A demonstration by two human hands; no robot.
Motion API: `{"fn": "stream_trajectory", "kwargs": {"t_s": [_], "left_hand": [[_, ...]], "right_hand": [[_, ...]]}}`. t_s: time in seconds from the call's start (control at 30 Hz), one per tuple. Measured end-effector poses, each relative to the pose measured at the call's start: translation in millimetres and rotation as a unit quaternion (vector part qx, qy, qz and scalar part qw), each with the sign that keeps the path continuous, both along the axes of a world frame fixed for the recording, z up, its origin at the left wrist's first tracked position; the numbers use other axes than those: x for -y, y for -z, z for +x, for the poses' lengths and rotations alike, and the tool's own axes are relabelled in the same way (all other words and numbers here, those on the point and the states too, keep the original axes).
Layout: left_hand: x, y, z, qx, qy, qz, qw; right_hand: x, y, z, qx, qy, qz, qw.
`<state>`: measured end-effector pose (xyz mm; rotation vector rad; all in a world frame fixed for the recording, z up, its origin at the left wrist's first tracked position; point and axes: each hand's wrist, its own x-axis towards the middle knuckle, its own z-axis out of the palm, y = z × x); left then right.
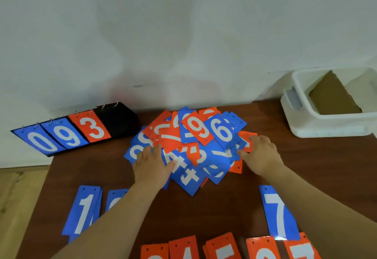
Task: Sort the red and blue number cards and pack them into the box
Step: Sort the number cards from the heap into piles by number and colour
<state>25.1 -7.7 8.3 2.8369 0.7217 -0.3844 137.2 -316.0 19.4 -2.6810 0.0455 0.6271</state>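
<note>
A mixed heap of red and blue number cards [191,144] lies in the middle of the brown table. My left hand [152,163] rests flat on the heap's left side over blue cards. My right hand [260,153] touches the heap's right edge, fingers pinched on a red card [247,139]. Sorted blue cards lie near the front: a 1 [83,209], another half hidden by my left arm [114,198], and a 7 [277,211]. Several red cards [222,247] line the bottom edge. The white box [318,122] stands at the back right.
A black flip scoreboard [118,119] showing 0, 9, 3 stands at the back left against the white wall. A brown cardboard piece [332,97] lies inside the white box. The table's left edge [34,203] drops to a wooden floor.
</note>
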Motion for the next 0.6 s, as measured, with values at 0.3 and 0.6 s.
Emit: {"fn": "stream_trajectory", "kwargs": {"t_s": [0.3, 0.6], "left_hand": [[-49, 37, 88, 0.023, 0.069, -0.02, 0.997], [-65, 50, 111, 0.022, 0.109, -0.051, 0.993]], "right_hand": [[-56, 44, 44, 0.03, -0.034, -0.023, 0.999], [-62, 70, 64, 0.015, 0.047, -0.005, 0.999]]}}
